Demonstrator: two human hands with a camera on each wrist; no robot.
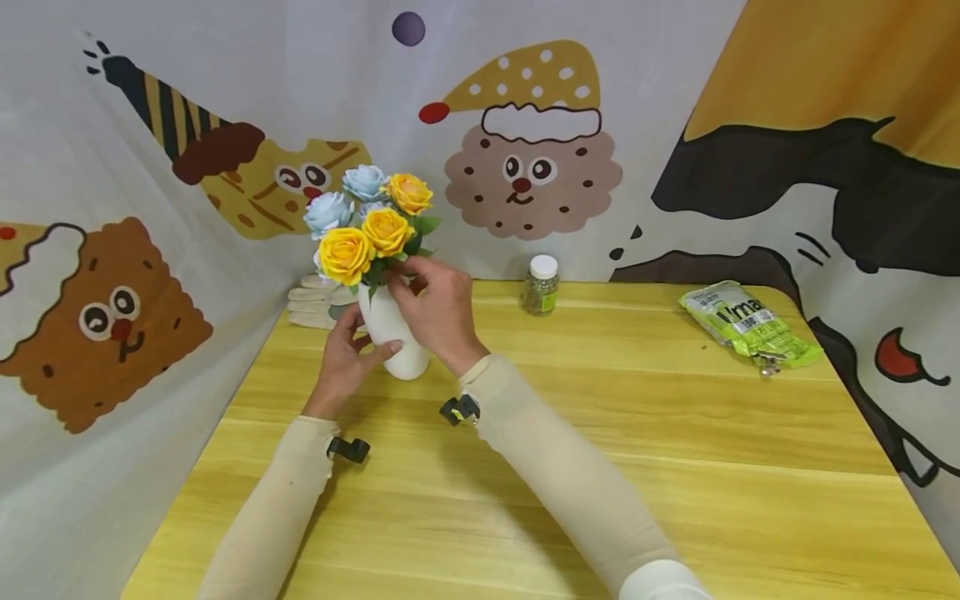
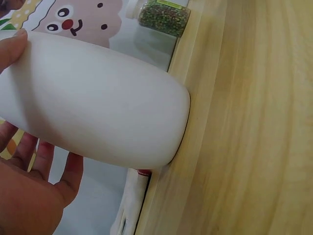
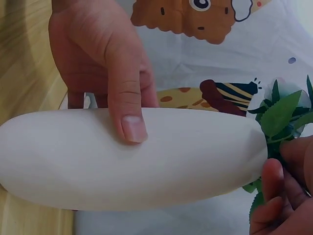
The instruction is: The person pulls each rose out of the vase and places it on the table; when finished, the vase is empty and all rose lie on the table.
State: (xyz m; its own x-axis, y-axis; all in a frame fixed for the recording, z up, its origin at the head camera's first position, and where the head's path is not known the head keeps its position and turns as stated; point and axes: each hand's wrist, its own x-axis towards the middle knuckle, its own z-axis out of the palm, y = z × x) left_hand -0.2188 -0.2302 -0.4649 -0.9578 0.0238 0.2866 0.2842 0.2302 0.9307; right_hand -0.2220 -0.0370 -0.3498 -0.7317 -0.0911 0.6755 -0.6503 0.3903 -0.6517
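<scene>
A white vase (image 1: 408, 360) stands on the table, holding a bunch of yellow roses (image 1: 386, 232) and pale blue roses (image 1: 328, 214) with green leaves (image 3: 281, 115). My left hand (image 1: 341, 367) grips the vase around its middle. In the right wrist view its thumb (image 3: 131, 98) lies across the front of the vase, while the left wrist view shows several fingers (image 2: 71, 178) on the other side. At the vase's mouth, my right hand (image 1: 442, 312) pinches the flowers low down among stems and leaves. The stem ends are hidden inside the vase.
Behind the vase lies a pale glove (image 1: 311, 304) by the table's back left edge. A jar with a white lid (image 1: 542, 287) stands at the back middle. A green and white bag (image 1: 750, 325) lies at the back right. Printed cloth (image 1: 300, 50) hangs behind the table.
</scene>
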